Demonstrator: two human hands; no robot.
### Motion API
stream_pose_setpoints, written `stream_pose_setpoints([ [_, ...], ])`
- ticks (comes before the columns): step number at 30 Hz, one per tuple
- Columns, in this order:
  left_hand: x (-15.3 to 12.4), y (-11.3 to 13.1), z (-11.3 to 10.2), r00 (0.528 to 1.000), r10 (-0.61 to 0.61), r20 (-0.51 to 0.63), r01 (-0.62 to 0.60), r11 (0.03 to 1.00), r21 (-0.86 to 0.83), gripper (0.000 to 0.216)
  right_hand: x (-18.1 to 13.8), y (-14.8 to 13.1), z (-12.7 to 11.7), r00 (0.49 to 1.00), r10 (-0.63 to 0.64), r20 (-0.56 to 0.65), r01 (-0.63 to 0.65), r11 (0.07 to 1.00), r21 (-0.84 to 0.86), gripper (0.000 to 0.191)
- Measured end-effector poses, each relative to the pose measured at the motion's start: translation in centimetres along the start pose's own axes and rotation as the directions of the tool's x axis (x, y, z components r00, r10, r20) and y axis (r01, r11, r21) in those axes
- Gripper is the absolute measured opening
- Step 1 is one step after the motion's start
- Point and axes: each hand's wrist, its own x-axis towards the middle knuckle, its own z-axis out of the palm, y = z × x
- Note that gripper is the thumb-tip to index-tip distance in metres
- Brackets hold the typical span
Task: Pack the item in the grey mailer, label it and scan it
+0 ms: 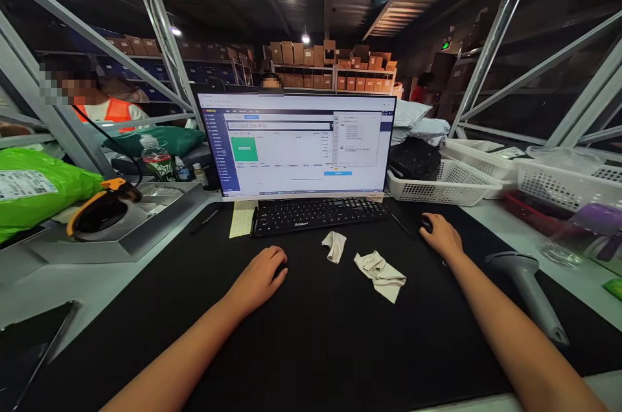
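On the black mat (pixel 311 347), to the right of the keyboard (pixel 318 216), our right hand (pixel 443 236) lies over a small dark mouse (pixel 426 224). Our fingers bend softly over it and have hold of it, but most of it hides under them, so we cannot tell how hard we press. We think the mouse is light, hard and a bit smooth, so it should slide easily. Its two sides seem the best place to hold it, thumb on one side and little finger on the other, with a soft touch. Our left hand (pixel 260 273) rests on the mat, fingers loosely bent, not squeezed tight, and we see nothing in it. Between our hands lie a small cloth (pixel 336 245) and a bigger cloth (pixel 381 273), which look thin, soft and easy to pinch by a corner.
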Motion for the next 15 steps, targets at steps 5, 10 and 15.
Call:
stream_pose_setpoints([
  [5, -0.01, 0.11, -0.06, 1.0, -0.009, -0.001, 0.009, 1.0, -0.005, 0.01, -0.02, -0.31, -0.39, 1.0, 0.01, 0.017, -0.009, 1.0, -0.023, 0.048],
  [10, 0.0, 0.12, -0.12, 1.0, -0.02, 0.02, 0.021, 1.0, -0.006, 0.012, -0.05, -0.66, -0.83, 0.999, 0.025, 0.043, -0.022, 0.998, -0.067, 0.049],
  [15, 0.02, 0.23, -0.2, 1.0, -0.007, 0.012, 0.007, 1.0, -0.001, 0.011, 0.02, -0.26, -0.29, 1.0, -0.009, 0.007, 0.009, 1.0, 0.0, 0.049],
])
